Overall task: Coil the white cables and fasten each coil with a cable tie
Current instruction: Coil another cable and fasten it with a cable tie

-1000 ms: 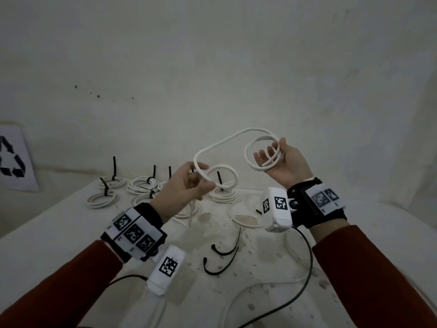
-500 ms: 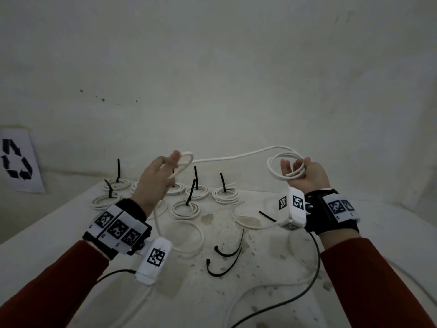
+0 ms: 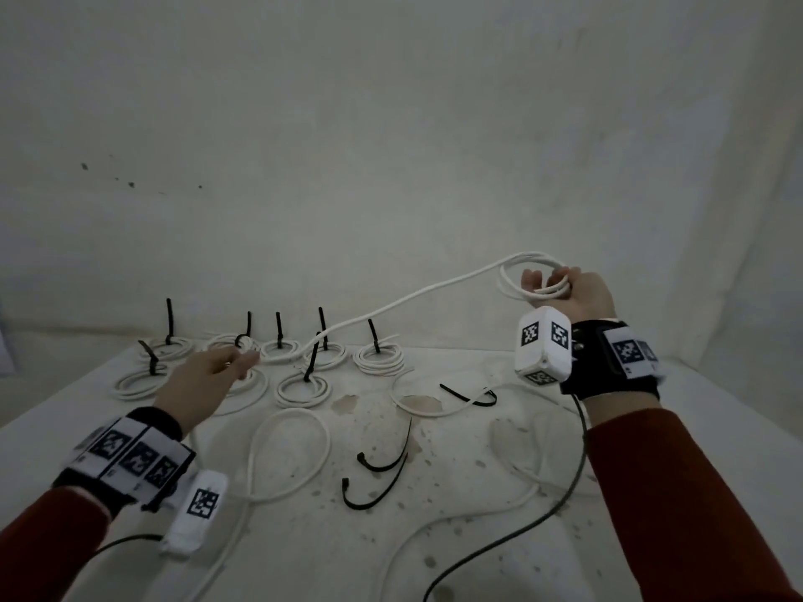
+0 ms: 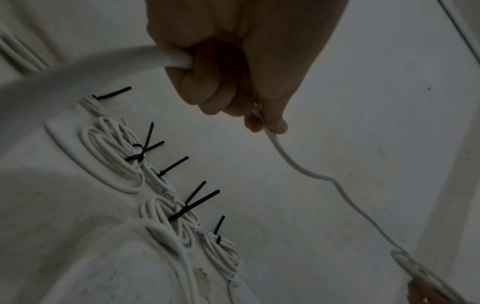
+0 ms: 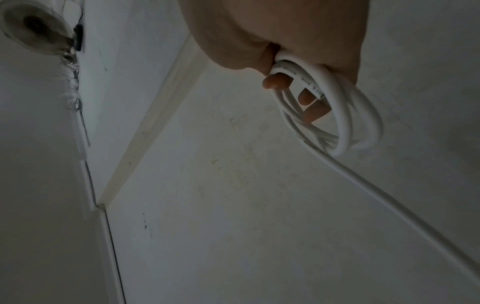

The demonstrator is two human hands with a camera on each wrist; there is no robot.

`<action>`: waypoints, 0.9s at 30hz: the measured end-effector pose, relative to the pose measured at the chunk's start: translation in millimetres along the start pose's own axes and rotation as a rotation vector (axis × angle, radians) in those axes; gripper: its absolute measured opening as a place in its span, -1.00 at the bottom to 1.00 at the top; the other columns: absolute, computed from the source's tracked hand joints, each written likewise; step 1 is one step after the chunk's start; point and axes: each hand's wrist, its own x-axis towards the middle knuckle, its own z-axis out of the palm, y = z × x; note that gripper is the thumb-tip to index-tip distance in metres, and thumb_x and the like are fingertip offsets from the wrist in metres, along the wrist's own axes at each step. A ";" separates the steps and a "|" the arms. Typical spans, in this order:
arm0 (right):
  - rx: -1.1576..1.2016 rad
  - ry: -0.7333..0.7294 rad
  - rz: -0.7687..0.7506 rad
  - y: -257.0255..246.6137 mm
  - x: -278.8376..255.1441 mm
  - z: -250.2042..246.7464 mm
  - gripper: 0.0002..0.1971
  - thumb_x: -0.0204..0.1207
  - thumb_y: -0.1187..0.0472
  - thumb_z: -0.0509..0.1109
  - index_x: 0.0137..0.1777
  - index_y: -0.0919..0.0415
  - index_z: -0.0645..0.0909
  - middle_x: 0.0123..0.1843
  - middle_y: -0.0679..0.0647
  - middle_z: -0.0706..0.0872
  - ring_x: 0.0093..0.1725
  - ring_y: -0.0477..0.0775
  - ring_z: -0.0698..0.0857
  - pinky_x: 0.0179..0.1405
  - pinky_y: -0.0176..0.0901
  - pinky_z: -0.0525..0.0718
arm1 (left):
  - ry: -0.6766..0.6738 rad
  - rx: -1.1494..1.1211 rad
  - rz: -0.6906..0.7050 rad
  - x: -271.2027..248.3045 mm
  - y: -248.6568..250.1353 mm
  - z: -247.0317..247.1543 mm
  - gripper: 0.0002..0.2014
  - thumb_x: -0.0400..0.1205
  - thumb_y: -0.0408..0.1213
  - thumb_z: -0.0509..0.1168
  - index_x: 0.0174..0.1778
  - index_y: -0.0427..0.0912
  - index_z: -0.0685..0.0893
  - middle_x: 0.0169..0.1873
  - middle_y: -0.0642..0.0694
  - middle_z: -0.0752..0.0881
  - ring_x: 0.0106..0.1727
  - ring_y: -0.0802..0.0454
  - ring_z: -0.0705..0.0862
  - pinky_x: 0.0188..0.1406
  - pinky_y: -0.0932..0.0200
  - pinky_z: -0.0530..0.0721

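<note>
The right hand (image 3: 578, 293) is raised at the right, its fingers curled through a few finished loops of the white cable (image 3: 404, 304); in the right wrist view those loops (image 5: 335, 115) hang from the fingers, though the palm hides where they cross it. From there the cable slopes down and left to the left hand (image 3: 204, 375), low over the table (image 3: 717, 427), where thumb and forefinger pinch it and the other fingers curl round a further stretch, as the left wrist view shows (image 4: 223, 67). Where the cable goes beyond that fist is blurred and cut off. Behind the left hand lie tied coils (image 3: 378, 358), each with a black tie standing up; the hand hides part of one. Loose black cable ties (image 3: 378, 480) lie mid-table among slack white cables (image 3: 291, 454) that run out of view at the near edge.
</note>
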 end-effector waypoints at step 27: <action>-0.787 -0.821 0.467 83.6 -60.4 39.6 -0.60 0.67 -0.03 0.04 -0.28 0.19 0.48 -0.71 -0.11 0.16 -0.69 -0.09 0.04 -0.62 -0.25 0.08 | -0.213 -0.546 0.159 22.4 128.4 -21.3 -0.65 0.76 -0.11 0.03 -0.33 -0.12 0.46 -0.61 0.10 0.24 -0.58 0.13 0.16 -0.70 0.36 0.21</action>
